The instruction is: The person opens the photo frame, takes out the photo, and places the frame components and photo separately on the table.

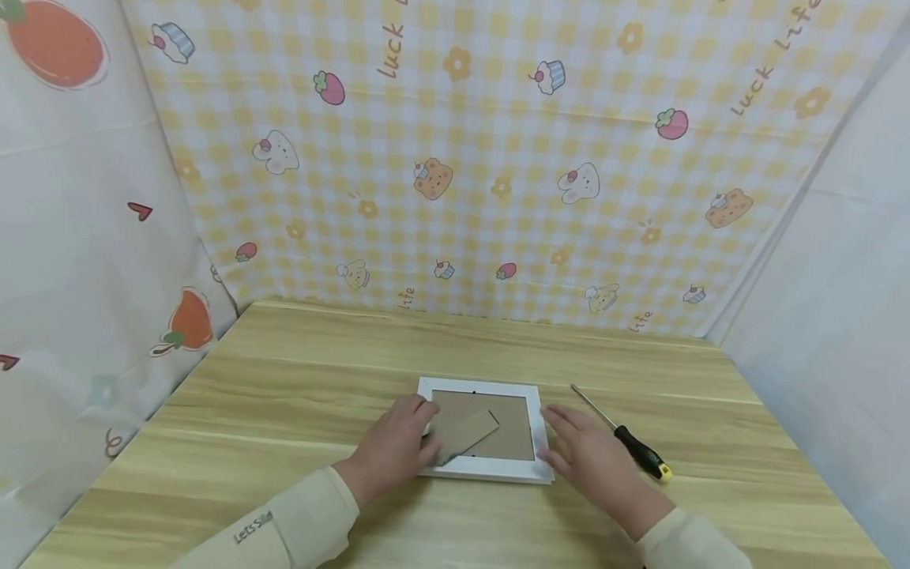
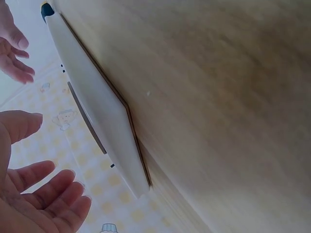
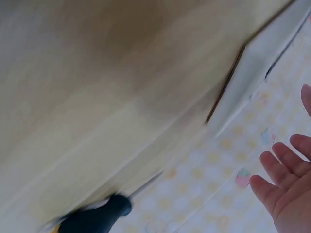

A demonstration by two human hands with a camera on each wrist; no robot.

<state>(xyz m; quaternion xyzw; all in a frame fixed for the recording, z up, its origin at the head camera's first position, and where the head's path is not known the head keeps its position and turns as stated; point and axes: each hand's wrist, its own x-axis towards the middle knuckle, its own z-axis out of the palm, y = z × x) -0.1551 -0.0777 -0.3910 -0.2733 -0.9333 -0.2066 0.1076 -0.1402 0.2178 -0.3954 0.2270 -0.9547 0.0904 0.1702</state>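
A white rectangular picture frame [image 1: 490,468] with a tan backing board [image 1: 513,443] lay flat on the pale wood-grain table [image 1: 298,379], its long axis running left to right in the head view. On its back, a tan flat strip [image 1: 465,431] slanted away rightward. The left hand [image 1: 398,442] and right hand [image 1: 593,458] flanked it, fingers loosely parted and gripping nothing; contact could not be told. Right of it, a black-and-yellow screwdriver [image 1: 636,450] pointed away and leftward.
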